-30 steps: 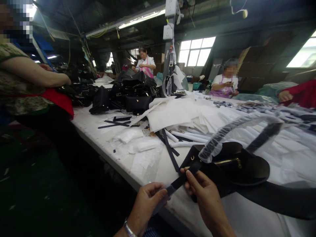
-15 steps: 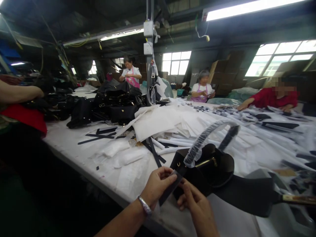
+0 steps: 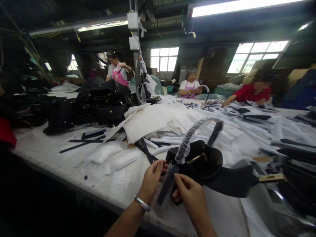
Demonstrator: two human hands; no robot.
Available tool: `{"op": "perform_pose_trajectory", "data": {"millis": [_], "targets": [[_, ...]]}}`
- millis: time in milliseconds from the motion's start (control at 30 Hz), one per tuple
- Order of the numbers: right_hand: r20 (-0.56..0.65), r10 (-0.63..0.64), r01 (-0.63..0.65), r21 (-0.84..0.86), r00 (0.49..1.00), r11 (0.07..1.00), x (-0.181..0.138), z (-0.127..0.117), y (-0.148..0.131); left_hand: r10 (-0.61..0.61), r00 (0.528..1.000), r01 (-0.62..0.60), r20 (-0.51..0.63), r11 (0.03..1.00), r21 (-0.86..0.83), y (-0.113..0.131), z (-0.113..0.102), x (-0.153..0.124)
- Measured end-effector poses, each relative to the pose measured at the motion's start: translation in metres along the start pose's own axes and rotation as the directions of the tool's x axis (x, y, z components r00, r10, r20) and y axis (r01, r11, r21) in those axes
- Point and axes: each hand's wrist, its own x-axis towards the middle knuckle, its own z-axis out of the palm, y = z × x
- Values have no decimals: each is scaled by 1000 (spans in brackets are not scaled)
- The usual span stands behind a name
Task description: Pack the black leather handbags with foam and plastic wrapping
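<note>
A black handbag (image 3: 170, 154) lies on the table with its flap (image 3: 234, 182) spread to the right and a gold zipper (image 3: 197, 158) across its opening. Its handle (image 3: 189, 136) arches up, wrapped in clear plastic. At the near side of the bag, a dark strap end in a clear plastic sleeve (image 3: 166, 187) hangs down. The fingers of my left hand (image 3: 150, 181), a silver bracelet on the wrist, are closed at the sleeve's upper left edge. My right hand (image 3: 192, 194) pinches the sleeve's right edge between thumb and forefinger; its other fingers curl beneath.
Behind the bag lie white sheets (image 3: 145, 123) and white rolled pieces. Black strips (image 3: 82, 143) and plastic film (image 3: 106, 154) lie to the left. A pile of black bags (image 3: 101, 102) stands farther back, near a post (image 3: 136, 62). Several people work around the table.
The view has swung right. My left fingers have shifted to the sleeve's upper left edge, leaving more of it uncovered. The right hand stays at its right edge.
</note>
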Motion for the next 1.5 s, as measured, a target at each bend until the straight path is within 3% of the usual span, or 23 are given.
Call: {"op": "perform_pose_trajectory", "data": {"millis": [167, 433, 767, 933, 1133, 1200, 1367, 1500], "targets": [[-3, 45, -45, -7, 999, 999, 0, 1, -3, -55, 996, 53, 66, 998, 31, -9, -13, -10], [-15, 20, -22, -135, 1000, 991, 10, 3, -19, -6, 1000, 6, 4, 1000, -14, -15, 1, 4], [-8, 47, -47, -66, 999, 997, 16, 7, -25, 1, 1000, -1, -5, 998, -63, -20, 6, 4], [-48, 66, -68, -42, 997, 997, 21, 10, -25, -66, 997, 66, -25, 997, -26, -27, 2, 4], [-60, 91, -91, 4, 994, 996, 15, 10, -13, -225, 972, 232, 67, 963, -140, -32, 2, 1], [-26, 99, -99, 13, 995, 995, 15, 8, -12, -177, 983, 181, 38, 976, -121, -30, 3, -1], [-8, 73, -73, -11, 997, 997, 15, 5, -16, 97, 994, -92, -51, 991, 96, -28, 5, -6], [-31, 50, -50, -18, 998, 999, 11, 5, -16, 397, 910, -325, -121, 863, 387, -27, 6, -12]]}}
